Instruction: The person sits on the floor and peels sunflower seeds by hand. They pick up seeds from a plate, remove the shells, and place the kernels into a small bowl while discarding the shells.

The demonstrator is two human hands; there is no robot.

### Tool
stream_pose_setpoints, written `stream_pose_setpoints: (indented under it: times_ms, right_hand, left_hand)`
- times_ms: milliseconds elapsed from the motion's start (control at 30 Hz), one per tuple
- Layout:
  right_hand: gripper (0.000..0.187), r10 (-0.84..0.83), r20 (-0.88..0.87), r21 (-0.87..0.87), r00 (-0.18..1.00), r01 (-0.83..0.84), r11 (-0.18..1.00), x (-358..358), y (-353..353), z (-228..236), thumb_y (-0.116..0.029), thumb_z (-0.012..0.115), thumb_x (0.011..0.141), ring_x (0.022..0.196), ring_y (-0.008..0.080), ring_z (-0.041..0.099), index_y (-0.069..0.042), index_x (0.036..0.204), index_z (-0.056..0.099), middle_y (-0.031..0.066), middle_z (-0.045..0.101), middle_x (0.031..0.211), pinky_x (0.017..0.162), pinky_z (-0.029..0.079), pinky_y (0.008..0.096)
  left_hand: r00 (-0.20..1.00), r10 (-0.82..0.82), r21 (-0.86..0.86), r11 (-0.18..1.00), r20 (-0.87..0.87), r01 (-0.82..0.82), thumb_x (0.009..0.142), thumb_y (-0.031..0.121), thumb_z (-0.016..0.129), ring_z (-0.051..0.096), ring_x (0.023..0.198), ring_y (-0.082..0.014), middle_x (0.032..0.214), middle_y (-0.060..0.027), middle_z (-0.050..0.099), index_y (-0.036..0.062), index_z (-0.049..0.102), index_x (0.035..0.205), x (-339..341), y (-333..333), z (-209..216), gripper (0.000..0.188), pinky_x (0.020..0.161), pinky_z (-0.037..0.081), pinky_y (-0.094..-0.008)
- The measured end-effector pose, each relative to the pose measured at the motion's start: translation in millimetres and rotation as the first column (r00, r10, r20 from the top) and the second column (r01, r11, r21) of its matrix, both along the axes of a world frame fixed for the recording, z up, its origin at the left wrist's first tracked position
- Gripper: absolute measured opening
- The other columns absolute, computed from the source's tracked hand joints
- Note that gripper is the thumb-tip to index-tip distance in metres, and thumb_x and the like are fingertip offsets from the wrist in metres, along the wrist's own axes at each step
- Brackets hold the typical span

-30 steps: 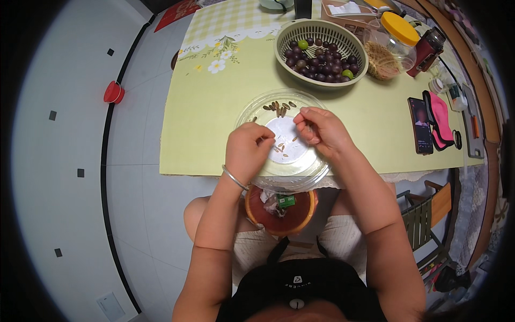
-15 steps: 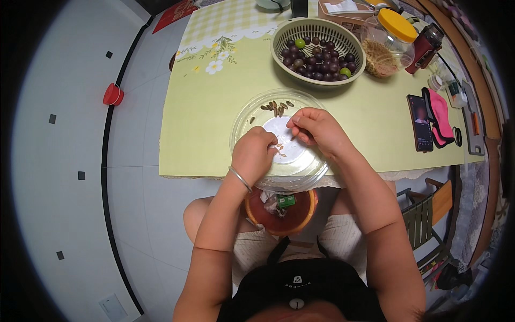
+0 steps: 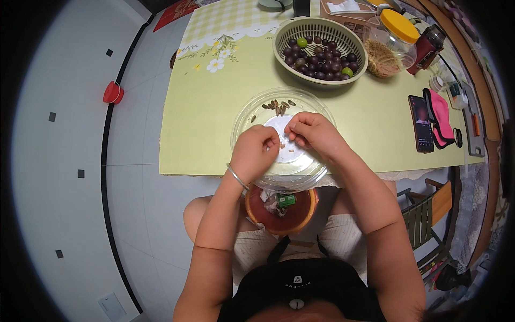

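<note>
A clear round plastic tray (image 3: 240,121) lies at the table's front edge with both hands over it. Several brown, elongated seeds or pods (image 3: 279,107) are gathered near its far rim. My left hand (image 3: 255,150), with a bangle at the wrist, is closed in a pinch over the tray's left part. Opposite it, my right hand (image 3: 316,134) pinches thumb against fingers above the tray's middle. Whatever is between the fingertips of either hand is too small or hidden to name. Small pale bits (image 3: 291,151) lie on the tray's bottom between the hands.
Beyond the tray stands a colander (image 3: 279,56) of dark grapes with two green ones. To its right are a yellow-lidded jar (image 3: 382,59) and a red flask (image 3: 426,48). A phone (image 3: 421,123) lies at the right. Below the table edge sits a red waste bin (image 3: 263,212).
My left fingers have curled in further, and my right hand has shifted slightly left, bringing the fingertips closer together. The pale bits between the hands look rearranged, with fewer showing.
</note>
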State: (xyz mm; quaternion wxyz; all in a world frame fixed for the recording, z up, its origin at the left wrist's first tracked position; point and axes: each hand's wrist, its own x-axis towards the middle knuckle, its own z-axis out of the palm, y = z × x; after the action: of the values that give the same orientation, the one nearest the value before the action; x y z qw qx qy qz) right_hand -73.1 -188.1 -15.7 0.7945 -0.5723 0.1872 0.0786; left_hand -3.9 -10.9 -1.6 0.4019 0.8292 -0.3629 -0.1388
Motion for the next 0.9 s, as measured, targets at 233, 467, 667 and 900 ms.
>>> stream_pose_setpoints:
  times_ms: [233,467,667,900]
  right_hand:
    - [0.030,0.011,0.002,0.508,1.000,-0.010,0.861,2.5,-2.1,-7.5,-0.021,0.048,0.099,0.048,0.0093,0.047,0.003,0.085,0.059,0.0094,0.061,0.071,0.038,0.032,0.0186]
    - [0.021,-0.091,0.045,0.086,0.995,0.087,0.992,-3.0,-25.6,15.8,-0.017,0.053,0.096,0.052,0.0038,0.044,-0.001,0.085,0.063,-0.0012,0.057,0.067,0.046,0.034,0.0168]
    - [0.015,0.248,0.178,-0.201,0.952,-0.212,0.956,-26.8,-3.1,43.2,-0.012,0.055,0.088,0.062,0.0067,0.053,-0.004,0.080,0.066,-0.0002,0.063,0.073,0.058,0.045,0.0237]
    - [0.011,0.992,-0.085,-0.908,0.097,-0.417,-0.037,-62.1,78.7,25.5,-0.007,0.057,0.073,0.057,0.0302,0.060,0.000,0.075,0.066,0.0157,0.062,0.064,0.060,0.050,0.0399]
  left_hand:
    - [0.962,0.044,-0.287,0.950,-0.269,-0.123,0.074,0.000,0.067,0.058,0.063,-0.0169,0.074,-0.0077,0.060,0.0014,0.066,0.080,-2.1,-2.1,9.6,0.007,0.059,0.048,-0.0283]
    - [0.972,-0.125,0.125,0.987,0.200,0.101,0.070,0.003,0.073,0.061,0.071,-0.0254,0.077,-0.0106,0.061,0.0030,0.068,0.082,-0.3,4.4,1.3,0.013,0.065,0.050,-0.0333]
    - [0.935,-0.162,0.205,0.974,0.317,0.099,0.074,0.005,0.067,0.060,0.075,-0.0317,0.078,-0.0116,0.059,0.0030,0.064,0.076,1.7,3.6,-10.1,0.004,0.067,0.049,-0.0392]
    - [0.945,-0.166,0.195,0.974,0.280,0.113,0.078,0.005,0.063,0.058,0.075,-0.0337,0.078,-0.0152,0.058,0.0016,0.061,0.078,-0.5,2.0,-3.7,0.004,0.068,0.048,-0.0405]
